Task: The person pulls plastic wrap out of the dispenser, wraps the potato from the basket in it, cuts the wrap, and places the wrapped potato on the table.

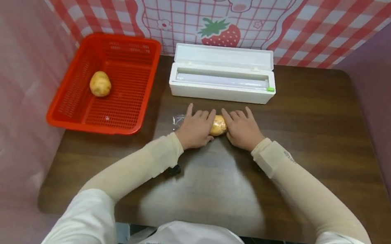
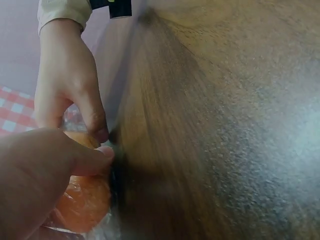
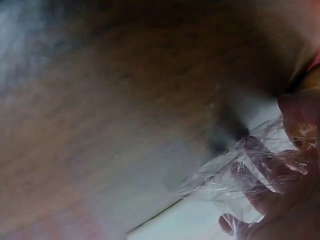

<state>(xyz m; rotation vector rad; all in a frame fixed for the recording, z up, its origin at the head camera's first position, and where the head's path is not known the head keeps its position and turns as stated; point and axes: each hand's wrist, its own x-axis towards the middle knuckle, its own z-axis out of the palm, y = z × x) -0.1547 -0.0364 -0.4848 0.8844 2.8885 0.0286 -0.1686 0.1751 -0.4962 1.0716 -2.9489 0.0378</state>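
Note:
Between my two hands, low over the table, lies a potato (image 1: 219, 126) wrapped in clear cling film. My left hand (image 1: 196, 129) grips its left side, thumb on the near side and fingers on the far side. In the left wrist view that thumb crosses the shiny wrapped potato (image 2: 85, 202). From the other end my right hand (image 1: 244, 129) holds it, thumb and fingertips against the film. Crumpled cling film (image 3: 250, 170) spreads across the right fingers in the right wrist view. A loose flap of film (image 1: 177, 121) sticks out left of the left hand.
Behind the hands stands a white cling film box (image 1: 222, 93), lid raised, a roll inside and a green slider at its right end. A red plastic basket (image 1: 95, 128) at the left contains a bare potato (image 1: 100, 84). A small black object (image 1: 174, 170) is by the left forearm.

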